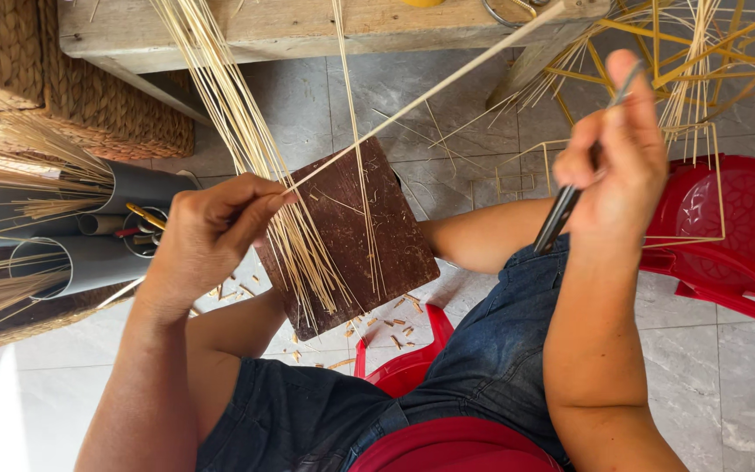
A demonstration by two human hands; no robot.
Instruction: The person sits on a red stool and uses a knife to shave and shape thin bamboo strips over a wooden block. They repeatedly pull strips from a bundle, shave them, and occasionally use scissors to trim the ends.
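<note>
Head view, looking down. I see the left hand [211, 229] closed in a pinch w/ thumb and forefinger on the near end of a long thin cane strip [421, 96], which runs up and to the right toward the wooden desk [273, 26]. The right hand [613, 157] is raised, fist closed round a dark-handled knife [561, 214], blade pointing up past the fingers; it is well apart from the strip.

Betw. the knees a dark brown wooden board [386, 236] leans over the tiled floor [727, 367], w/ a bundle of pale cane splints [246, 131] fanned across it. Small offcuts lie on the floor below the board. At left, grey tubes [98, 258] hold more splints, beside woven baskets [107, 105]. At right, a red plastic chair [744, 218] carries yellow wire-like frames [692, 131]. The person sits on a red stool [412, 367].
</note>
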